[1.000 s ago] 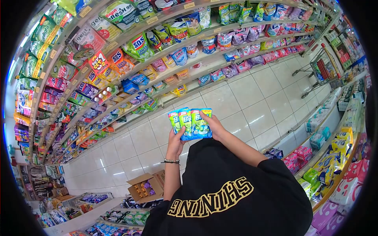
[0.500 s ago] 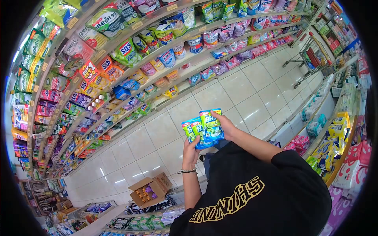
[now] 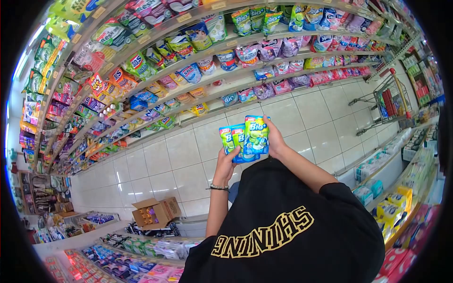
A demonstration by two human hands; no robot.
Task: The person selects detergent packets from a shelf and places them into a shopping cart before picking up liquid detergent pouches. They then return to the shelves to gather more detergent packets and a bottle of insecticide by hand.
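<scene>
Two blue-and-green refill pouches marked Bio (image 3: 227, 137) are fanned side by side in my left hand (image 3: 227, 163), its thumb pressed over their lower front. A third Bio pouch (image 3: 256, 134) overlaps them on the right, front label facing up. My right hand (image 3: 275, 138) grips that one along its right edge, thumb near the top corner. All three are held together in front of my black shirt (image 3: 278, 217), above the tiled floor. Most fingers of both hands are hidden behind the pouches.
Long curved shelves (image 3: 188, 103) of colourful refill pouches run across the far side. An open cardboard box (image 3: 163, 212) stands on the floor at lower left. A shopping cart (image 3: 389, 104) stands at upper right. Stocked shelves (image 3: 141, 245) line the near side and the right.
The view has shifted, so the cart appears farther right and the box farther left. My right hand's pouch is now more upright and face-on, its Bio label plainer. Both hands keep their pouches.
</scene>
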